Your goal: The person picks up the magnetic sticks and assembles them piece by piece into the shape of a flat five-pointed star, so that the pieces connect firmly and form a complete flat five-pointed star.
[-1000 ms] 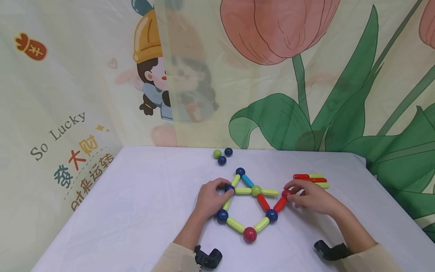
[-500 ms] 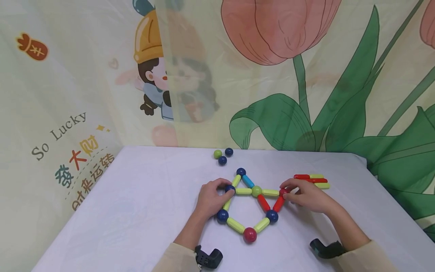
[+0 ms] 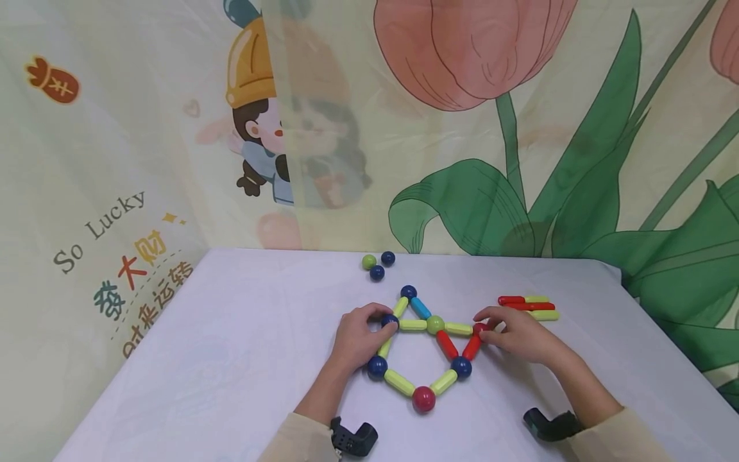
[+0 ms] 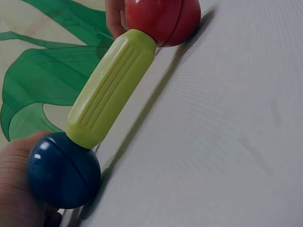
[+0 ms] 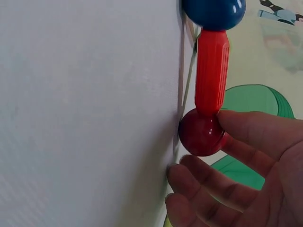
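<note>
White cloth-covered table (image 3: 231, 359) under a flat figure of plastic rods and balls, both hands on it.

Nearest lies the red ball at the bottom corner (image 3: 424, 398), yellow-green rods running up to two dark blue balls. The left hand (image 3: 356, 337) rests on the figure's left side, fingers curled about a dark blue ball (image 3: 390, 320). The right hand (image 3: 516, 335) pinches a small red ball (image 3: 480, 328) at the right corner, joined to a red rod (image 5: 212, 71) and touching a yellow-green rod. Beyond, loose red and yellow-green rods (image 3: 528, 307) lie near three loose balls (image 3: 378, 264). Behind hangs a printed tulip curtain (image 3: 519, 128).
</note>
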A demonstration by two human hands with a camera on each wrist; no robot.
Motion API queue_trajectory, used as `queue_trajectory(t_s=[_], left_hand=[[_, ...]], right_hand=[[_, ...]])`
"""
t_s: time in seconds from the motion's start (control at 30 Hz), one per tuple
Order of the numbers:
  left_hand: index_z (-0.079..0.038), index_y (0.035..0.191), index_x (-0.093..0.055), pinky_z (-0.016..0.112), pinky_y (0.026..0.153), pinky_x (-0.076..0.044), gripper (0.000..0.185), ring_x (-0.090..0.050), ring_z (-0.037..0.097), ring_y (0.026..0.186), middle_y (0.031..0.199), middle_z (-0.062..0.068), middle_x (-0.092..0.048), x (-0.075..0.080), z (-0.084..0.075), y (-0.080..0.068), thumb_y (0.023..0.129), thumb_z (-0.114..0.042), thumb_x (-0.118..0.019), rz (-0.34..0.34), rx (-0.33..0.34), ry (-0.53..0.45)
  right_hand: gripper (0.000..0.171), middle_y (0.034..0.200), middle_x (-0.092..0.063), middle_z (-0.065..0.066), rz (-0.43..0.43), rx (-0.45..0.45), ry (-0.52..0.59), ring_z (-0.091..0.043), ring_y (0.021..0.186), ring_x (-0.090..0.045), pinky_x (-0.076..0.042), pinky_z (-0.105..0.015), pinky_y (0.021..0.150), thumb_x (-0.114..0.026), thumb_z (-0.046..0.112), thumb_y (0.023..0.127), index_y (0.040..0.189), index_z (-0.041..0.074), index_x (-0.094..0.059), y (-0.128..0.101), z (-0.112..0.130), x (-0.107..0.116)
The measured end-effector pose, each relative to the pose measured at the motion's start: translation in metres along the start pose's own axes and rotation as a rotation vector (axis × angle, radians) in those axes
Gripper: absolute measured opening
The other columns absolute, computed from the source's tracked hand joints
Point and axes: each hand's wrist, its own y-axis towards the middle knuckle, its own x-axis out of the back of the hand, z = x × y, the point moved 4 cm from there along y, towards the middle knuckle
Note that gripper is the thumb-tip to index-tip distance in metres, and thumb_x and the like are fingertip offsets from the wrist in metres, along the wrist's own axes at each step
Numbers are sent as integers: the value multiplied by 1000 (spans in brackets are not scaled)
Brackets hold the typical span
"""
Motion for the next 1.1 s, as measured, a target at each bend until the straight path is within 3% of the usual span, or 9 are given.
queue_trajectory(t_s=[0.13,0.3,0.5,0.67,0.77,0.9,1.0,1.1], left_hand=[[-20,116,-75,51,106,-45,26,-66,23,114,115,0,-76,1,0,0,92,-31,-75,-2,7,-7],[-18,116,-75,47,100,-48,26,-64,23,108,112,1,-76,3,-1,-1,92,-27,-74,-41,28,-6],[-16,112,-75,44,96,-47,24,-62,21,101,109,1,-76,3,-2,0,90,-26,-74,-98,39,42],[-18,101,-73,42,91,-47,15,-60,18,94,100,-1,-74,3,-3,1,88,-26,-72,-116,33,62],[-19,92,-72,35,82,-47,8,-58,15,84,86,-3,-70,4,-3,2,90,-25,-68,-133,35,40],[-17,84,-71,24,64,-44,11,-53,11,67,69,-6,-60,6,-3,0,93,-22,-66,-154,49,-6],[-15,87,-70,21,54,-38,10,-46,9,56,61,-8,-51,7,-2,-2,94,-21,-66,-163,57,-26],[-14,100,-70,22,53,-35,10,-44,9,53,59,-7,-47,9,-2,-2,92,-19,-69,-180,60,-40]], right_hand=[[44,113,-67,-16,-51,-15,-57,-23,94,-64,-61,-37,72,-78,19,90,131,7,-65,-2,8,-1],[41,114,-64,-15,-102,-7,-125,-26,99,-62,-62,-38,73,-80,17,86,125,8,-69,-9,29,-3],[24,95,-65,-1,-8,38,-64,-17,86,-60,-58,-34,73,-82,16,86,109,13,-73,-11,47,-14],[21,89,-65,1,67,-7,-28,-16,81,-58,-56,-31,70,-83,20,86,104,17,-72,-11,47,-19],[21,89,-64,0,65,-34,-42,-16,80,-58,-56,-31,69,-82,20,86,104,17,-71,-12,45,-19],[20,90,-64,-2,57,-26,-45,-17,79,-58,-55,-31,68,-80,17,88,105,16,-70,-11,43,-17],[21,91,-66,-2,54,-20,-37,-16,80,-59,-56,-31,68,-79,15,89,107,16,-69,-9,42,-16],[23,94,-67,-3,55,-31,-11,-16,80,-61,-58,-32,67,-79,15,89,109,14,-68,-7,40,-16]])
